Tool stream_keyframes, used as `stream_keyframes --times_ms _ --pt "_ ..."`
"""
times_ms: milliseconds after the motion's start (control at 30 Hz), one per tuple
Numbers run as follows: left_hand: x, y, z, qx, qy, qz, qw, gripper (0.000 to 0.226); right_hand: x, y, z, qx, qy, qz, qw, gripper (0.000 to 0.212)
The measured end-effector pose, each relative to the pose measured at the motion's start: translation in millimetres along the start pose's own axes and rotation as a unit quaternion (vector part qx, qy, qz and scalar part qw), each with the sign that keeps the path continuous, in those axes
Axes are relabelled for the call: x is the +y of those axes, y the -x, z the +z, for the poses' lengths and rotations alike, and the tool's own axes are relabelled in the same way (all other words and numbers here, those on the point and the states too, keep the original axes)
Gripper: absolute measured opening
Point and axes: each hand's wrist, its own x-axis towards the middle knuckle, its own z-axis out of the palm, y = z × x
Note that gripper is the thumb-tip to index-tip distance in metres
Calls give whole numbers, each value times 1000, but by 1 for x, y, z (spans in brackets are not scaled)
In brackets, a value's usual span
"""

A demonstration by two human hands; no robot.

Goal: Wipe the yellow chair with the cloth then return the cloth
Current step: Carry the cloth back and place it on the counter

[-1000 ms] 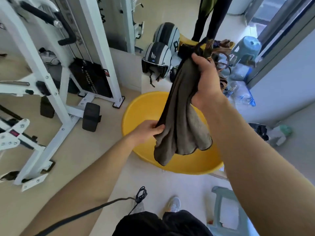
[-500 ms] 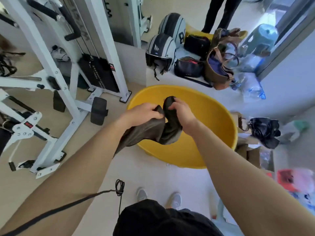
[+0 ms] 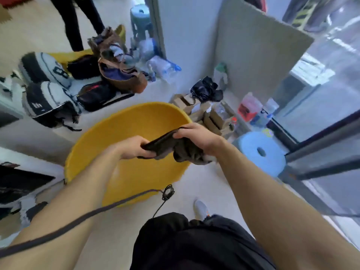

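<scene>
Under both grips: round yellow chair seat (image 3: 124, 123), not touched by cloth. Left hand (image 3: 133, 148): fingers curled round one bunched end of dark grey-brown soft cloth (image 3: 165, 142). Between grips: short taut band. Right hand (image 3: 196, 136): fingers curled over other end, loose folds hanging below palm. Likely light, limp, grippy, unbreakable. Best bunched into one-palm pad for wiping.

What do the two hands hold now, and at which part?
Both hold the dark cloth above the yellow chair: the left hand grips one end, the right hand the other, where the rest hangs bunched.
</scene>
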Motion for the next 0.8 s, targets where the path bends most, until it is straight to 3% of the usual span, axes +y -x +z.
stream_keyframes --times_ms 33,100,200,300,367,467,533,633,800 --pt "-4 -10 0 30 -11 0 999 26 2 8 -8 22 -48 11 999 27" --pt "9 -34 13 16 -69 57 996 15 27 49 -21 144 -174 22 974 13" --pt "15 -46 14 65 73 113 989 1 36 77 -38 191 -232 22 953 11" --pt "61 -41 35 -28 274 162 948 11 77 141 -34 326 -284 2 902 13" --pt "96 -36 60 -129 315 170 925 23 115 185 -24 440 -273 25 855 24" --pt "155 -17 124 -225 252 186 923 19 167 252 5 578 -153 107 795 46" --pt "198 5 182 -268 152 184 933 21 189 301 28 639 -138 133 745 46" --pt "249 55 273 -295 18 201 934 21 218 375 64 711 -190 144 661 43" --pt "298 153 421 -359 -38 230 904 16 270 487 114 765 -323 87 551 29"
